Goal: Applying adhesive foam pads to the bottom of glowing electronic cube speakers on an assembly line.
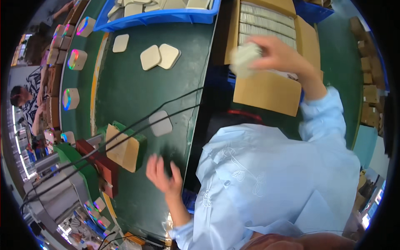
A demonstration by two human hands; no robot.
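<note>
My right hand is closed round a small stack of thin pale pieces, blurred by motion, beside the near left part of an open cardboard box. Inside that box stand several tight rows of thin white pieces. Above the green table, my left hand has its fingers spread and holds nothing. Closest to it are a grey rounded-square piece lying flat and a tan-faced block on a machine. Farther off lie two overlapping cream rounded-square pieces and a single cream one.
A blue tray full of pale pieces stands at the far edge. Black cables cross over the table. At left are a machine with a maroon bar, white cubes with coloured lights, and another person.
</note>
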